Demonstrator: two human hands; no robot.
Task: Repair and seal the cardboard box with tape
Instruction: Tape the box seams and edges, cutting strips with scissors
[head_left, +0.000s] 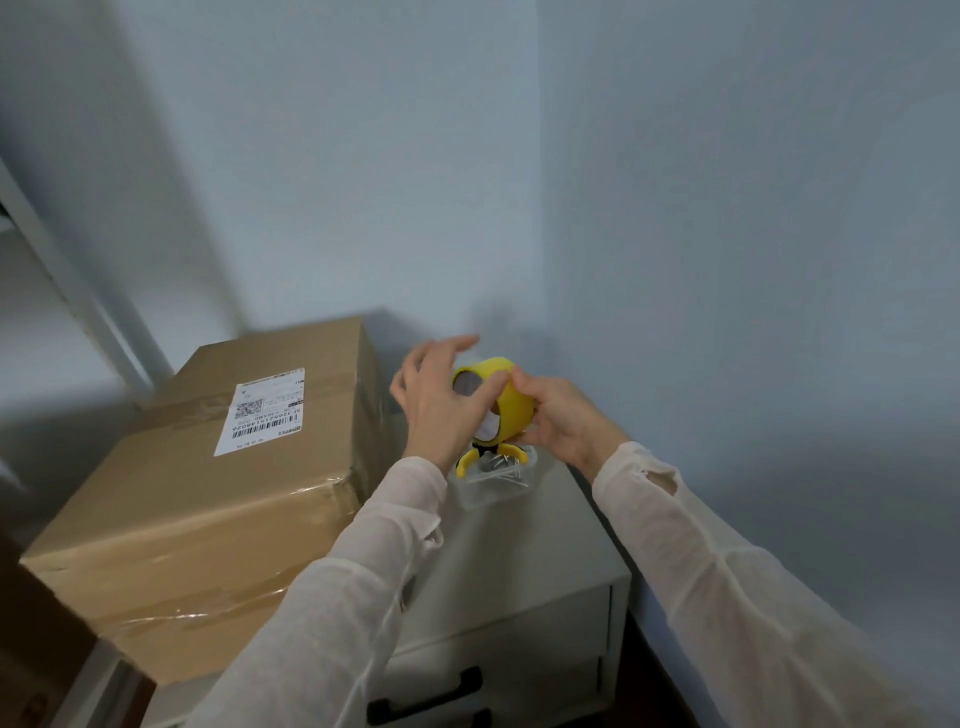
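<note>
A brown cardboard box (197, 499) with a white shipping label (262, 410) and clear tape over its seams rests on a white cabinet (524, 571), left of centre. Just right of the box, both hands hold a yellow roll of tape (511, 402) in the air above the cabinet top. My right hand (563, 423) grips the roll from the right side. My left hand (441, 402) touches its left face with thumb and fingertips, the other fingers spread upward.
Under the roll stands a small clear plastic tub (491, 480) with metal pins and a yellow-handled tool (467, 460). The cabinet has drawers with a black handle (426, 699). Pale blue walls meet in a corner behind; a brown object (36, 654) sits bottom left.
</note>
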